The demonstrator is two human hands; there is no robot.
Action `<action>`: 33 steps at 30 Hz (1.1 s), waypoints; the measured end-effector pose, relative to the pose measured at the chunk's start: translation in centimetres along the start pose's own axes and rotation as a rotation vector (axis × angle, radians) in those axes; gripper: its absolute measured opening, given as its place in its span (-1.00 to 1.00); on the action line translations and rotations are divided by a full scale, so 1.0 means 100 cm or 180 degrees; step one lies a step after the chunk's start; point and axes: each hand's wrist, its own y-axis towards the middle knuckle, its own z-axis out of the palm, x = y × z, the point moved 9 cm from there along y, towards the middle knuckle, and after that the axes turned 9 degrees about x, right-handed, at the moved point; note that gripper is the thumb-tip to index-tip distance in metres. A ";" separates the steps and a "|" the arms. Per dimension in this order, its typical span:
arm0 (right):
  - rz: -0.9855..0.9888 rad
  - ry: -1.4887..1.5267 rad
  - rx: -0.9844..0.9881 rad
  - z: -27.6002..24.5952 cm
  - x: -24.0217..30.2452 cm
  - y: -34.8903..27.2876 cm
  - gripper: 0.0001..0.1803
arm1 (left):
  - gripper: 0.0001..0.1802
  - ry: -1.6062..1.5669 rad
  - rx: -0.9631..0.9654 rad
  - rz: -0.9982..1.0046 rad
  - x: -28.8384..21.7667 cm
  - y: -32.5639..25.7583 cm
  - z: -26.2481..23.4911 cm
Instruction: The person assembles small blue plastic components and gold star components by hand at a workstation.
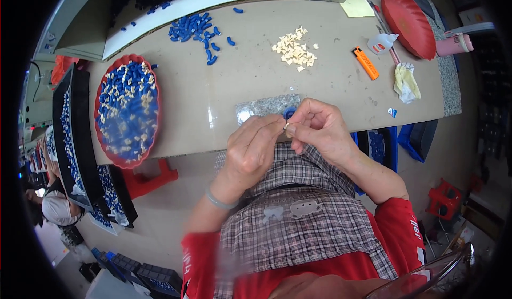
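At frame centre I see my left hand (250,149) and right hand (317,128) pinching a tiny pale piece (286,126) between fingertips, a blue part (289,112) just behind; the piece is so small it could slip, falling onto the checked apron (298,229) below.

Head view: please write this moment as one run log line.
left hand: pinches small part | right hand: pinches same part | blue piece: behind fingers | red tray: left, blue and cream pieces

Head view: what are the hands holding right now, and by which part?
Both hands pinch one tiny pale piece between fingertips, the left hand and right hand meeting at it. It is too small to tell which part is gripped.
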 end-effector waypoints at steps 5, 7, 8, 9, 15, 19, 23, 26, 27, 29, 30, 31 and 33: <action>0.0114 -0.0419 0.0084 0.001 0.009 0.005 -0.90 | -0.74 0.0466 0.0257 -0.0054 0.004 -0.002 -0.020; 0.0189 -0.0768 0.0003 -0.016 0.016 0.009 -0.88 | -0.75 0.1396 0.0010 -0.0246 0.011 -0.005 -0.060; -0.0125 -0.1541 -0.0332 -0.039 0.026 0.011 -0.88 | -0.79 0.1813 -0.0412 -0.0417 0.017 -0.011 -0.088; -0.0442 -0.2289 -0.0644 -0.053 0.039 0.013 -0.87 | -0.79 0.2283 -0.0606 -0.0668 0.023 -0.019 -0.115; -0.1080 -0.3690 -0.0894 -0.050 0.070 0.030 -0.88 | -0.68 0.3178 -0.0580 -0.1268 0.047 -0.023 -0.164; -0.1099 -0.4387 -0.0877 -0.040 0.068 0.045 -0.85 | -0.67 0.2386 -0.0358 -0.0847 0.052 0.005 -0.107; -0.1068 -0.4603 -0.0883 -0.042 0.067 0.049 -0.87 | -0.69 0.2193 0.0053 -0.0785 0.074 0.050 -0.055; -0.1016 -0.4601 -0.0852 -0.043 0.068 0.052 -0.88 | -0.80 0.2118 0.0102 -0.0906 0.093 0.072 -0.039; -0.0947 -0.4658 -0.0824 -0.043 0.067 0.053 -0.88 | -0.80 0.2120 0.0104 -0.0904 0.101 0.077 -0.034; -0.0867 -0.4709 -0.0799 -0.044 0.070 0.053 -0.88 | -0.88 0.2331 0.0263 -0.1051 0.119 0.082 -0.023; -0.0825 -0.4658 -0.0727 -0.045 0.071 0.053 -0.87 | -0.88 0.2326 0.0271 -0.1052 0.124 0.084 -0.020; -0.0782 -0.4605 -0.0653 -0.045 0.071 0.053 -0.86 | -0.91 0.2370 0.0324 -0.1047 0.127 0.085 -0.017; -0.0721 -0.4647 -0.0593 -0.046 0.074 0.052 -0.87 | -0.93 0.2391 0.0392 -0.1034 0.130 0.088 -0.011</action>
